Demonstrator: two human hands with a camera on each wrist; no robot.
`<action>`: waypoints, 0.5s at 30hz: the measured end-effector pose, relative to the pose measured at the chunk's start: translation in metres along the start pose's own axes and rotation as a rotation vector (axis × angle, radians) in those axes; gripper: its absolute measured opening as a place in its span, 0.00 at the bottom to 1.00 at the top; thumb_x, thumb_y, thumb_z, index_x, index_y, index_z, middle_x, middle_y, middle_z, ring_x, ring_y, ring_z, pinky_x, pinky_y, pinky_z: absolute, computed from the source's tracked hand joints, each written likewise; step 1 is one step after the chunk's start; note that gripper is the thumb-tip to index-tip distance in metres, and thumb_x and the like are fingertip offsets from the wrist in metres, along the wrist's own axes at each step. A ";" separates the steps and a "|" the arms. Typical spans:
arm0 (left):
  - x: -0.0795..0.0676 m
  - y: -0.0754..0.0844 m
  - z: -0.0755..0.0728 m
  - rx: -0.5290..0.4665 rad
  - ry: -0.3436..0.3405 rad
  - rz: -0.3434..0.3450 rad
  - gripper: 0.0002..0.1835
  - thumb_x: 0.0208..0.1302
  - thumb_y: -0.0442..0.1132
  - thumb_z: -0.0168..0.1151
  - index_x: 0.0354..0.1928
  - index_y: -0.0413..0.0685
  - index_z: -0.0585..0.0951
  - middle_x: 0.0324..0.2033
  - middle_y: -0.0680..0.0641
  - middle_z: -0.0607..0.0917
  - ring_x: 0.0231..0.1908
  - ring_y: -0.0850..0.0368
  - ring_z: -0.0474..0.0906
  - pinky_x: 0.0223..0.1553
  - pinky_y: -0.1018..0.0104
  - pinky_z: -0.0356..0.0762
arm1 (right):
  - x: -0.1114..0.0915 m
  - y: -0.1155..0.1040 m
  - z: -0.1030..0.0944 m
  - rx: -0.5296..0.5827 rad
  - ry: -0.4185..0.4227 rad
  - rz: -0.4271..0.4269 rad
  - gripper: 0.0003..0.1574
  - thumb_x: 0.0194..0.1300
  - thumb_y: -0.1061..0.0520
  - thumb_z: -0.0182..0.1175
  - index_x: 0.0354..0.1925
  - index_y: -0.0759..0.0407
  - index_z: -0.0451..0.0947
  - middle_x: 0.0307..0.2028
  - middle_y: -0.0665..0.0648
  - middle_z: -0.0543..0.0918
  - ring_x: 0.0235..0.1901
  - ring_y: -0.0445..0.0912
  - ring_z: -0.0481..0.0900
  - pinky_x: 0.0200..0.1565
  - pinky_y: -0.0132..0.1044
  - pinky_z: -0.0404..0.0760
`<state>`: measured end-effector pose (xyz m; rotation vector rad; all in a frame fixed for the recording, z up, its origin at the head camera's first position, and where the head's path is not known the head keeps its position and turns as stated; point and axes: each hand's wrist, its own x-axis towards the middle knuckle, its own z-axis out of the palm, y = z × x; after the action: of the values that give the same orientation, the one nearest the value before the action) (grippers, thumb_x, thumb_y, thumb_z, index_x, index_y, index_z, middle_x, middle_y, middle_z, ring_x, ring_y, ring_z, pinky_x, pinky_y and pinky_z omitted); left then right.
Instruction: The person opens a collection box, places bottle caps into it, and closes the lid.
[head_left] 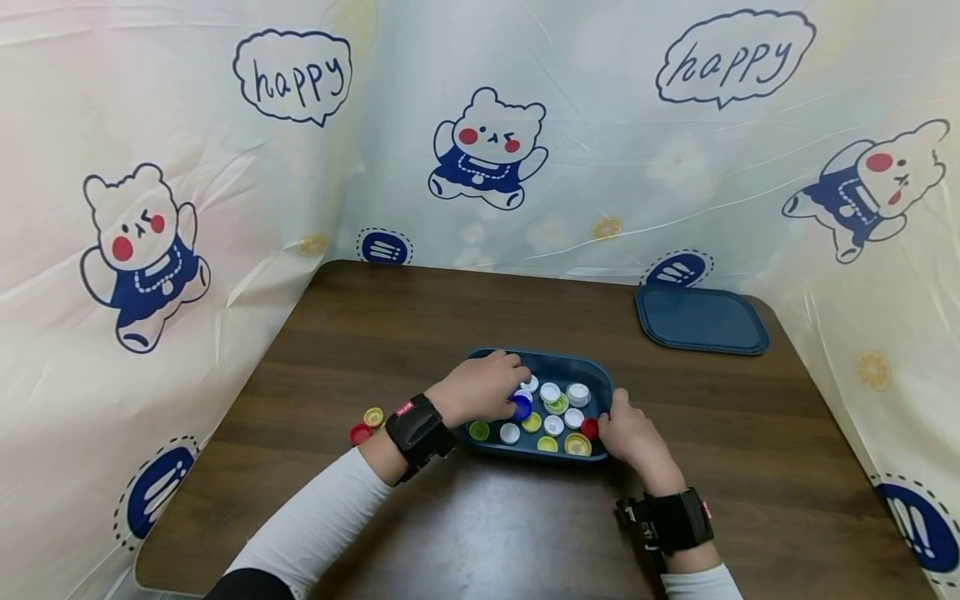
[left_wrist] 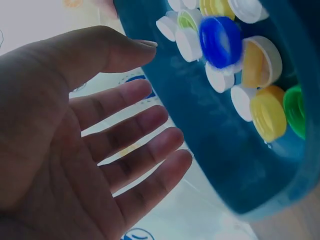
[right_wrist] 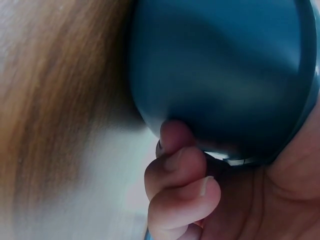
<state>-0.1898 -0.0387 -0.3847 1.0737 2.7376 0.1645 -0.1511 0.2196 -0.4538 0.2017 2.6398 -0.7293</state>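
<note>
A blue rectangular plastic box [head_left: 487, 450] holds several bottle caps in white, yellow, green, red and blue. My left hand [head_left: 480, 387] is over the box's left part, palm inward; in the left wrist view its fingers [left_wrist: 145, 167] are spread, with nothing between thumb and fingertips. A blue bottle cap [left_wrist: 220, 42], slightly blurred, appears over the white ones, apart from that hand. With my right hand [head_left: 633, 433] I grip the box's right end, fingers [right_wrist: 182, 162] curled against its outer wall. Beside these fingers, inside the box, lies a red bottle cap [head_left: 590, 429].
On the brown wooden table [head_left: 480, 533], a red cap [head_left: 360, 433] and a yellow cap [head_left: 373, 417] lie left of the box, near my left wrist. A flat blue tray-like piece [head_left: 701, 321] rests at the back right corner. Printed cloth [head_left: 600, 175] hangs around the table.
</note>
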 end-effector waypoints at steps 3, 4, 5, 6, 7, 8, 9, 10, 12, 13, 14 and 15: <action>-0.004 -0.005 -0.002 -0.007 -0.002 -0.036 0.26 0.64 0.47 0.71 0.62 0.50 0.80 0.54 0.48 0.81 0.53 0.54 0.75 0.53 0.59 0.82 | 0.000 -0.001 0.000 -0.002 -0.002 0.001 0.27 0.78 0.55 0.44 0.65 0.70 0.53 0.46 0.74 0.77 0.32 0.56 0.75 0.33 0.46 0.73; -0.006 -0.007 -0.003 -0.009 -0.002 -0.050 0.26 0.63 0.48 0.71 0.62 0.50 0.80 0.55 0.48 0.81 0.54 0.54 0.74 0.53 0.58 0.81 | 0.000 -0.001 0.000 0.000 -0.003 0.001 0.27 0.78 0.55 0.44 0.65 0.70 0.53 0.46 0.74 0.77 0.32 0.56 0.75 0.33 0.46 0.74; -0.008 -0.009 -0.004 -0.009 0.000 -0.061 0.26 0.63 0.48 0.71 0.62 0.50 0.81 0.55 0.48 0.81 0.54 0.54 0.74 0.53 0.58 0.81 | 0.000 -0.001 0.000 0.002 -0.003 0.001 0.28 0.78 0.55 0.44 0.65 0.71 0.52 0.46 0.74 0.76 0.32 0.56 0.75 0.33 0.46 0.74; -0.010 -0.012 -0.005 -0.008 0.002 -0.071 0.26 0.63 0.48 0.71 0.62 0.50 0.81 0.56 0.48 0.81 0.54 0.54 0.74 0.53 0.58 0.81 | 0.000 -0.001 0.000 0.004 -0.003 0.001 0.28 0.78 0.55 0.44 0.66 0.71 0.52 0.46 0.75 0.76 0.32 0.56 0.75 0.33 0.46 0.74; -0.011 -0.015 -0.005 -0.003 0.006 -0.079 0.26 0.64 0.49 0.71 0.62 0.50 0.81 0.55 0.48 0.81 0.54 0.54 0.74 0.53 0.58 0.81 | 0.000 -0.002 0.000 0.006 -0.002 -0.001 0.28 0.78 0.55 0.44 0.66 0.71 0.52 0.47 0.75 0.76 0.33 0.56 0.75 0.33 0.46 0.74; -0.013 -0.017 -0.006 0.003 0.010 -0.086 0.25 0.64 0.49 0.70 0.62 0.50 0.81 0.55 0.47 0.81 0.54 0.54 0.74 0.53 0.58 0.81 | -0.001 -0.002 -0.001 0.007 -0.002 -0.001 0.28 0.78 0.55 0.44 0.66 0.71 0.52 0.47 0.75 0.76 0.33 0.56 0.75 0.33 0.46 0.74; -0.016 -0.020 -0.006 0.006 0.013 -0.095 0.24 0.65 0.48 0.70 0.61 0.50 0.81 0.56 0.47 0.81 0.54 0.54 0.74 0.53 0.58 0.81 | -0.001 -0.002 -0.001 0.007 -0.002 0.000 0.29 0.78 0.55 0.44 0.66 0.71 0.52 0.48 0.75 0.76 0.33 0.56 0.75 0.34 0.46 0.74; -0.018 -0.023 -0.007 0.005 0.017 -0.099 0.24 0.65 0.48 0.69 0.61 0.50 0.81 0.55 0.47 0.81 0.54 0.54 0.74 0.53 0.58 0.81 | -0.001 -0.002 0.000 0.007 -0.002 0.000 0.29 0.78 0.55 0.44 0.66 0.71 0.52 0.48 0.75 0.76 0.33 0.56 0.76 0.34 0.46 0.74; -0.023 -0.028 -0.007 0.003 0.024 -0.108 0.23 0.66 0.47 0.69 0.61 0.50 0.81 0.55 0.46 0.81 0.53 0.53 0.74 0.52 0.58 0.81 | -0.001 -0.002 0.000 0.006 -0.001 -0.002 0.29 0.78 0.55 0.44 0.67 0.72 0.51 0.48 0.76 0.76 0.33 0.56 0.76 0.34 0.46 0.74; -0.025 -0.030 -0.008 0.002 0.027 -0.116 0.23 0.66 0.47 0.69 0.61 0.50 0.81 0.55 0.46 0.81 0.53 0.53 0.74 0.52 0.58 0.81 | -0.001 -0.002 0.000 0.006 -0.001 -0.002 0.29 0.78 0.55 0.44 0.66 0.72 0.52 0.48 0.76 0.76 0.33 0.56 0.76 0.34 0.46 0.74; -0.028 -0.032 -0.008 -0.003 0.031 -0.119 0.23 0.66 0.47 0.69 0.61 0.49 0.81 0.55 0.46 0.81 0.53 0.53 0.74 0.52 0.58 0.81 | 0.000 -0.001 0.000 0.005 -0.001 -0.002 0.29 0.78 0.55 0.44 0.66 0.72 0.52 0.48 0.75 0.76 0.33 0.56 0.76 0.34 0.46 0.74; -0.030 -0.035 -0.008 -0.009 0.035 -0.125 0.23 0.66 0.47 0.69 0.61 0.50 0.81 0.56 0.46 0.80 0.53 0.53 0.74 0.52 0.57 0.81 | 0.000 -0.001 0.000 0.006 -0.002 -0.002 0.29 0.78 0.55 0.44 0.66 0.72 0.52 0.48 0.75 0.76 0.33 0.56 0.75 0.34 0.46 0.74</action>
<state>-0.1933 -0.0850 -0.3787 0.9017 2.8221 0.1785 -0.1513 0.2184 -0.4533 0.2003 2.6368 -0.7373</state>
